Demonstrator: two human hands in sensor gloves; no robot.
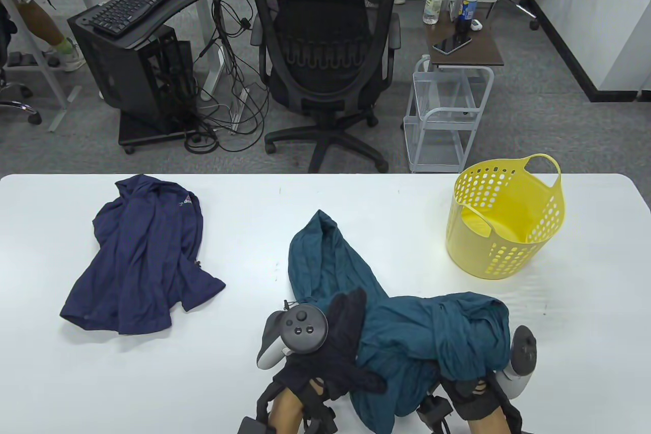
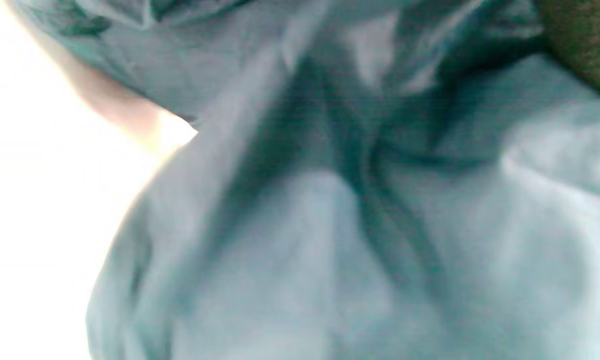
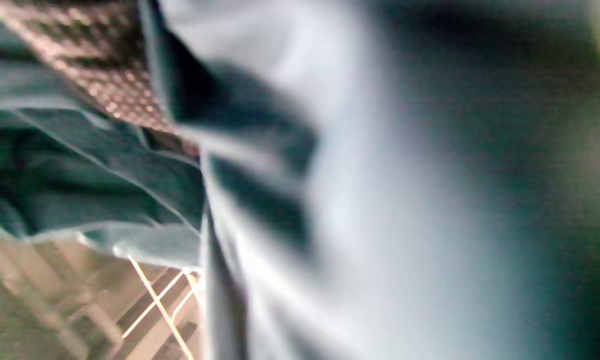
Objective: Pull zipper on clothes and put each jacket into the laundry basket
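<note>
The teal jacket (image 1: 407,322) lies bunched on the white worktop (image 1: 305,210), just short of the near edge and to the near left of the yellow laundry basket (image 1: 506,218), with one long fold or sleeve trailing away toward the far side. The left hand (image 1: 341,327), in a black sensor glove, rests on the jacket's left part with its fingers lying over the cloth; whether they pinch it I cannot tell. The right hand (image 1: 478,378) sits under the jacket's right bulge, its fingers hidden by the fabric, so its grip cannot be told either. Both wrist views are filled with blurred teal cloth and show no zipper plainly. The jacket looks thin, soft and light: it will drape and slide rather than hold a shape, so a good hold is probably a gathered handful at each end of the bundle, or near the collar and hem, to keep loose sleeves from dragging. The basket stands upright on the worktop, perforated, with nothing visible inside it. A navy jacket (image 1: 142,256) lies spread out well to the left of the basket, beyond the teal one, untouched. The worktop is smooth and white, likely offering little friction to the cloth. Beyond the worktop's far edge, past the basket, are a grey carpeted floor, a black office chair (image 1: 325,47), a wire cart (image 1: 447,113) with bottles and a phone on its top, and a keyboard (image 1: 137,1) on a dark desk.
</note>
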